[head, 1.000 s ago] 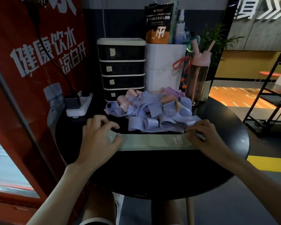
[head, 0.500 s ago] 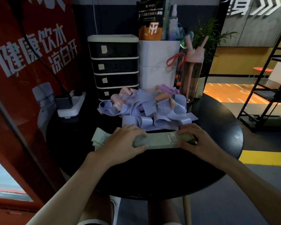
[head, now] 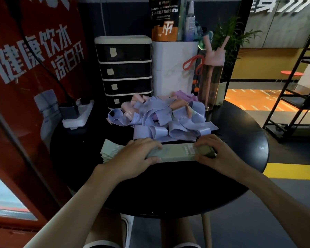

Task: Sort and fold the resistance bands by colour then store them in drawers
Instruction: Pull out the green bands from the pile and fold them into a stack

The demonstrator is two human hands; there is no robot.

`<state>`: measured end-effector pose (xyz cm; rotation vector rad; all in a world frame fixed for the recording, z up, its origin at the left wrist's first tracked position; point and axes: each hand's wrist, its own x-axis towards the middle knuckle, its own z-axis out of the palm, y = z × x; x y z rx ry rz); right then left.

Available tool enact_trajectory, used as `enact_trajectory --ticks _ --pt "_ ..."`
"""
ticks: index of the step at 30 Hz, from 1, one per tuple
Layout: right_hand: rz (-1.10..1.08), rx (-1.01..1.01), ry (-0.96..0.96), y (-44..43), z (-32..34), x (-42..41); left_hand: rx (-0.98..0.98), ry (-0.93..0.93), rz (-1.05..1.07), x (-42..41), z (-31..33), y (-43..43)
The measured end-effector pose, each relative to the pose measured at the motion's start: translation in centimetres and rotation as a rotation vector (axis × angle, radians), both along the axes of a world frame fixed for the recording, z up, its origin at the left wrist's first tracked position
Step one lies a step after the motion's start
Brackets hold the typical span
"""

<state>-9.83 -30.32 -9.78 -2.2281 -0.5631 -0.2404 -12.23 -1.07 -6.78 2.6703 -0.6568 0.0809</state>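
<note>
A pale green resistance band (head: 174, 152) lies flat near the front of the round black table (head: 168, 190). My left hand (head: 134, 156) grips its left part, fingers curled over the top and thumb at the front edge. My right hand (head: 217, 153) pinches its right end, which is folded over. Folded green bands (head: 108, 151) lie just left of my left hand. Behind is a tangled pile of lilac, pink and purple bands (head: 161, 119). A black four-drawer unit (head: 123, 72) with all drawers closed stands at the back.
A white power strip (head: 77, 113) with a black plug sits at the back left. A white bin (head: 174, 68) holding a pouch and bottles, and a pink water bottle (head: 210, 81), stand at the back right. A red sign panel (head: 30, 68) borders the left, a black shelf rack (head: 297, 97) the right.
My left hand has carried the green band's left end rightwards, halving its length. A stack of folded green bands has come into sight on its left. My right hand has stayed at the right end.
</note>
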Motion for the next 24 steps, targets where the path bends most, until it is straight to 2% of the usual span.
enact_trajectory --ticks 2,5,9,14,24 --pt "-0.002 -0.006 0.002 0.0 -0.1 0.0 0.009 0.009 -0.001 0.0 0.2 0.0" --pt "0.017 -0.022 -0.004 -0.1 -0.1 0.0 0.014 -0.081 0.005 0.4 1.0 -0.7" --pt "0.005 -0.045 -0.024 -0.1 0.4 0.1 -0.071 -0.173 0.007 2.6 2.2 -3.1" --pt "-0.135 0.167 -0.038 0.3 2.6 3.2 -0.060 -0.141 0.106 6.8 1.9 -5.8" --pt "-0.312 0.089 0.017 1.2 5.1 14.4 -0.042 -0.100 0.206 8.5 -1.3 -5.8"
